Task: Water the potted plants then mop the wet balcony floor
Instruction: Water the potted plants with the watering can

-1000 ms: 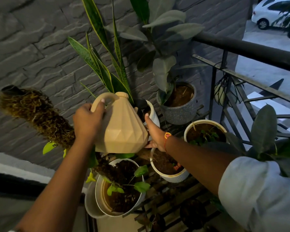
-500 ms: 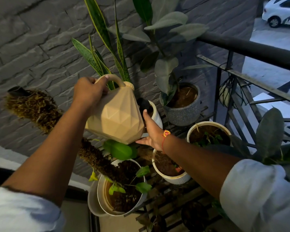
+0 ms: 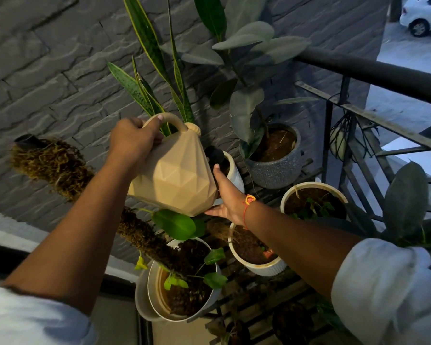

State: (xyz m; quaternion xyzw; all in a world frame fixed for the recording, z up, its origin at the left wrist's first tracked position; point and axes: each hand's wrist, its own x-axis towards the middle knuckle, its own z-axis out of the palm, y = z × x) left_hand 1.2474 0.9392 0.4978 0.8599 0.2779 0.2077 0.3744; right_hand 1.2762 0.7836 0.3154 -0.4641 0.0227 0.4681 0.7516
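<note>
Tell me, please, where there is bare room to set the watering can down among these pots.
The floor left of the moss-pole pot looks bare. A few slats show between that pot and the ribbed white pot. Round the snake plant and grey pot it is crowded.

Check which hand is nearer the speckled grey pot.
Right. The right hand, steadying the watering can from below, sits left of the speckled grey pot; the left hand grips the can's handle, farther left.
</note>
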